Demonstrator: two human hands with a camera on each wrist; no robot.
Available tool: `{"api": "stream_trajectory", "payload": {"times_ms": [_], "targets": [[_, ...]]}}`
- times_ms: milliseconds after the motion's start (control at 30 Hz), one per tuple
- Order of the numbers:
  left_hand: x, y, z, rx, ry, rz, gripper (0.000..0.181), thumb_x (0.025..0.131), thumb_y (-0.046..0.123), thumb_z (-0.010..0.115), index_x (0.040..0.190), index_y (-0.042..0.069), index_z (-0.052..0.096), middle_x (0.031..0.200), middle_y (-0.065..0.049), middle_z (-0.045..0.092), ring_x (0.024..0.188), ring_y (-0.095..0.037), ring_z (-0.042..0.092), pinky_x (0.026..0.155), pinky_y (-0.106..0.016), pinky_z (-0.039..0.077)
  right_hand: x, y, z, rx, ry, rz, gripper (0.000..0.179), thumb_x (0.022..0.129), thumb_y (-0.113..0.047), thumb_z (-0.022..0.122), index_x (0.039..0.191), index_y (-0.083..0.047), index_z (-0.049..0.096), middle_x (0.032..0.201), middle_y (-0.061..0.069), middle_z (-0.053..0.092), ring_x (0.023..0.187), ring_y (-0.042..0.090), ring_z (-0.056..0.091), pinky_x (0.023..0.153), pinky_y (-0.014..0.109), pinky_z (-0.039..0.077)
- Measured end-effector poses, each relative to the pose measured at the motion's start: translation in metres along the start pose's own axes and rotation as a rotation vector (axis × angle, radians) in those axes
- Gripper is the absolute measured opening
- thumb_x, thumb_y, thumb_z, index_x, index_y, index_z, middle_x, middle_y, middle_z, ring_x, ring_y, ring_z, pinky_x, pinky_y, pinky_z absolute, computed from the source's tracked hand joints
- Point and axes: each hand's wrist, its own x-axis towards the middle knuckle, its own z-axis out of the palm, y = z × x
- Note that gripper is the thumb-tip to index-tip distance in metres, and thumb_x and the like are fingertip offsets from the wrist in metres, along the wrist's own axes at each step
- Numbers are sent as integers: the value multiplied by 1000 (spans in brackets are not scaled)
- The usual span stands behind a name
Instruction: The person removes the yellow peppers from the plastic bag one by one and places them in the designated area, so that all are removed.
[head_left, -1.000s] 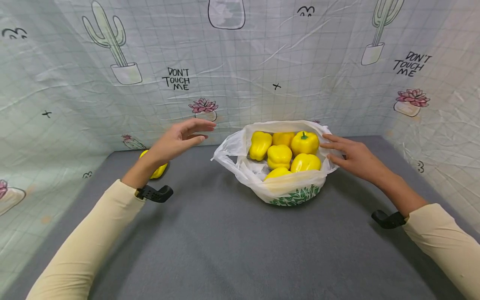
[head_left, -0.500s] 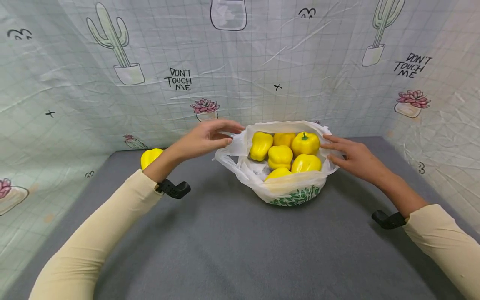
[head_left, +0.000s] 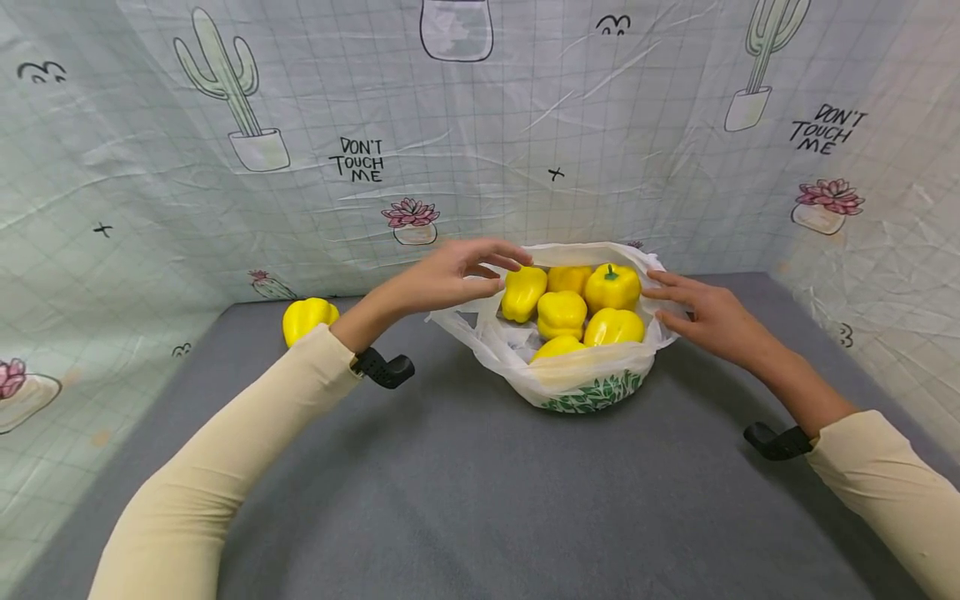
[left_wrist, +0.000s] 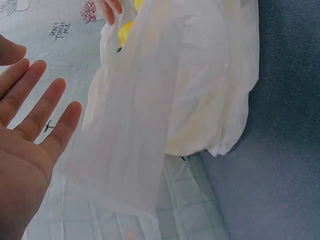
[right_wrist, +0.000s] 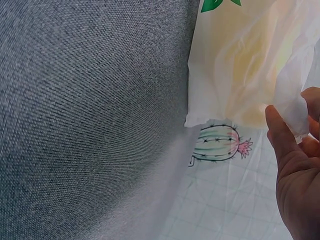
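A white plastic bag [head_left: 525,382] with a green leaf print stands on the table, its mouth spread wide. Inside lie several yellow bell peppers [head_left: 561,313]; one shows a green stem. My left hand [head_left: 450,275] hovers at the bag's left rim, fingers loosely extended and nothing in them; the left wrist view shows its palm beside the bag's loose handle [left_wrist: 125,150]. With the right hand [head_left: 712,321] I hold the bag's right rim, and the right wrist view shows the bag's edge [right_wrist: 292,95] between thumb and fingers. Another yellow bell pepper [head_left: 306,317] lies at the far left.
The grey table [head_left: 480,500] stretches in front of the bag. A printed curtain [head_left: 487,125] with cactus drawings hangs behind the table and along its sides. The left sleeve [head_left: 247,425] passes just in front of the lone pepper.
My left hand has moved right, from near the lone pepper to the bag's left rim. That pepper has come more into sight. The right hand and the bag have stayed in place.
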Motion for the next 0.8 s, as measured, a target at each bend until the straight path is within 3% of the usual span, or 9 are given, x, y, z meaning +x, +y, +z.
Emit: {"api": "stream_trajectory", "payload": {"times_ms": [233, 500, 800], "targets": [[19, -2, 2, 4, -120, -77, 44, 101, 13, 57, 143, 3, 51, 145, -12, 55, 134, -31, 54, 110, -41, 46, 1, 0, 0, 4, -11, 13, 43, 98, -9, 68, 139, -1, 60, 154, 20, 46, 57, 3, 40, 56, 27, 39], [42, -1, 6, 58, -167, -119, 42, 101, 14, 57, 142, 8, 54, 143, -9, 57, 133, -29, 54, 111, -39, 45, -1, 2, 1, 11, -17, 22, 44, 97, -9, 68, 139, 0, 60, 154, 21, 45, 58, 2, 40, 56, 27, 39], [69, -2, 11, 116, -267, -191, 46, 98, 14, 63, 143, 5, 52, 145, -11, 54, 137, -29, 48, 114, -36, 40, -1, 1, -1, 20, -12, 16, 43, 97, -9, 68, 139, -1, 61, 154, 21, 46, 56, 2, 39, 53, 26, 38]]}}
